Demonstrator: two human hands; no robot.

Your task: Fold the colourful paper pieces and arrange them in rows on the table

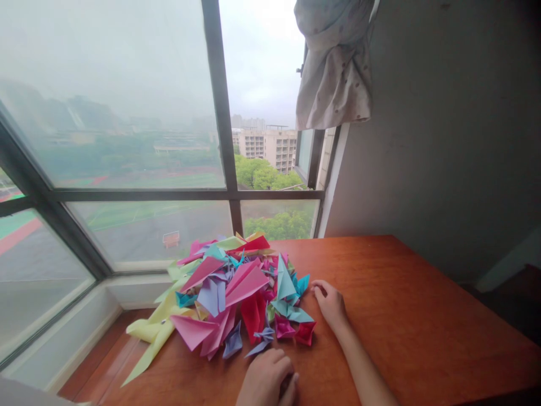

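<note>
A large heap of folded coloured papers lies on the wooden table, with pink paper planes, a yellow pinwheel at its left and small boats at its front. My left hand rests at the bottom edge of the view, its fingers curled, just in front of a purple paper crane; whether anything is inside it is hidden. At the heap's right side is my right hand, fingers bent together near a blue folded paper. I cannot make out anything between its fingertips.
Behind the table stands a window with dark frames. A tied curtain hangs at the upper right of the window, beside a grey wall. The table's right edge slants away toward the wall.
</note>
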